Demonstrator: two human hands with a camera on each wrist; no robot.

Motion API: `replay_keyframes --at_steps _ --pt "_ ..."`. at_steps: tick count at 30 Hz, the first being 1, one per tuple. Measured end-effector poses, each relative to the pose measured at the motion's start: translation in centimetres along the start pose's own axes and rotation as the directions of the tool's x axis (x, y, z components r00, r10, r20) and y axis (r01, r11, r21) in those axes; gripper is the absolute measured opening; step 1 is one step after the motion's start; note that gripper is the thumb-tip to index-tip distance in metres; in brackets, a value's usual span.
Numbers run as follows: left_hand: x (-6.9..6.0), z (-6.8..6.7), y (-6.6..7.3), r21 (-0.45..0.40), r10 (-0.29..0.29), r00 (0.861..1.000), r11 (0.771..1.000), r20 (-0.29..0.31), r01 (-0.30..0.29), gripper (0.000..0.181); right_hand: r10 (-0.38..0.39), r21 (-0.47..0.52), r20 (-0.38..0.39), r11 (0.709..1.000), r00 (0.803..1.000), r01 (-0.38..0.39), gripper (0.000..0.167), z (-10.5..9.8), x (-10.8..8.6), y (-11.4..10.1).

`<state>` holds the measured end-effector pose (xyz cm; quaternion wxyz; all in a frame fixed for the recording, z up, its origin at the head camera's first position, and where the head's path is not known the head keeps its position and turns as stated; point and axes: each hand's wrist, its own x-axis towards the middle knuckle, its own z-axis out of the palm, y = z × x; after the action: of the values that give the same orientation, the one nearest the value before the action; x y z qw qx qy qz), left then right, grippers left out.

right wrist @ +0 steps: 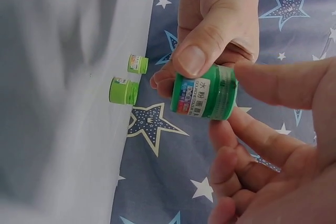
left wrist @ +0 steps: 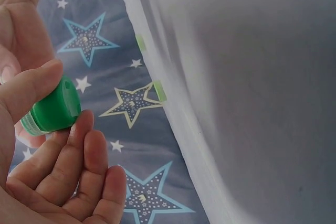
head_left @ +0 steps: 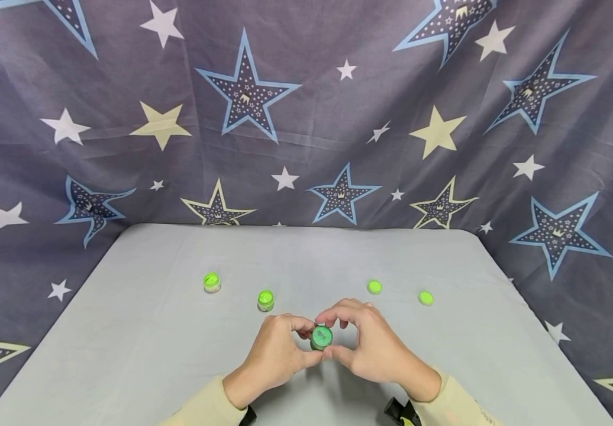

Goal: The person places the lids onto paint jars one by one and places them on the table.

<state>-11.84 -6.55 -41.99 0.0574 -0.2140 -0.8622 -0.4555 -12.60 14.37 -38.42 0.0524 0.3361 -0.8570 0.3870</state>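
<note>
A dark green paint jar point(head_left: 322, 338) with its lid on is held above the table, lid facing up, between both hands. My left hand point(head_left: 276, 354) pinches the jar's labelled body with thumb and fingers, also seen in the right wrist view, where the label point(right wrist: 192, 97) faces the camera. The right hand point(head_left: 373, 346) holds the lid end point(right wrist: 226, 93) between thumb and fingertips. In the left wrist view the jar point(left wrist: 55, 106) lies between the left thumb and fingers, with the right hand point(left wrist: 26, 35) behind it.
Two light green jars without lids, one point(head_left: 212, 283) farther left and one point(head_left: 266, 300) nearer, stand on the grey table point(head_left: 152, 331). Two light green lids point(head_left: 374, 287) point(head_left: 426, 297) lie to the right. A star-patterned cloth point(head_left: 312, 148) hangs behind the table.
</note>
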Motion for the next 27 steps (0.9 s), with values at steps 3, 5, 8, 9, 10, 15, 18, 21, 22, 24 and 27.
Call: replay_keyframes --at_steps 3,5,8,9,10,15,18,21,22,24,27 --pt "-0.02 0.00 0.00 -0.011 -0.004 1.000 1.000 0.005 0.005 0.024 0.017 -0.001 0.004 1.000 1.000 -0.017 0.043 0.01 0.00 -0.07" --pt "-0.02 -0.01 0.01 -0.015 -0.007 1.000 1.000 0.008 0.007 0.024 0.025 -0.010 0.002 1.000 1.000 -0.025 0.041 0.04 0.00 -0.11" --pt "0.00 -0.01 0.02 -0.015 -0.010 1.000 1.000 0.010 0.011 0.023 0.031 -0.029 -0.006 0.999 0.999 -0.031 0.039 0.10 -0.02 -0.14" --pt "0.01 -0.02 0.03 -0.014 -0.011 1.000 1.000 0.010 0.012 0.023 0.033 -0.034 -0.008 0.999 0.999 -0.033 0.038 0.13 -0.03 -0.13" --pt "0.02 -0.02 0.03 -0.014 -0.014 1.000 1.000 0.009 0.014 0.022 0.034 -0.036 -0.011 0.999 0.999 -0.034 0.037 0.15 -0.03 -0.13" --pt "0.04 -0.02 0.05 -0.012 -0.021 1.000 1.000 0.007 0.021 0.022 0.037 -0.040 -0.027 0.998 0.999 -0.038 0.034 0.21 -0.04 -0.08" --pt "0.03 0.02 0.06 -0.011 -0.019 1.000 1.000 0.002 0.019 0.022 0.040 -0.044 -0.032 0.998 0.999 -0.042 0.033 0.24 -0.05 -0.08" --pt "0.02 0.08 0.06 -0.012 -0.007 1.000 1.000 -0.009 0.007 0.021 0.045 -0.051 -0.039 0.998 0.998 -0.047 0.032 0.29 -0.07 -0.10" --pt "0.02 0.11 0.05 -0.012 -0.003 1.000 1.000 -0.013 0.002 0.021 0.049 -0.053 -0.042 0.997 0.998 -0.051 0.031 0.30 -0.08 -0.12" --pt "0.01 0.15 0.01 -0.011 0.006 1.000 1.000 -0.020 -0.007 0.021 0.057 -0.056 -0.048 0.997 0.997 -0.059 0.031 0.33 -0.08 -0.17" --pt "0.00 0.19 -0.02 -0.009 0.013 1.000 1.000 -0.024 -0.013 0.022 0.073 -0.061 -0.056 0.995 0.996 -0.076 0.030 0.38 -0.07 -0.24"
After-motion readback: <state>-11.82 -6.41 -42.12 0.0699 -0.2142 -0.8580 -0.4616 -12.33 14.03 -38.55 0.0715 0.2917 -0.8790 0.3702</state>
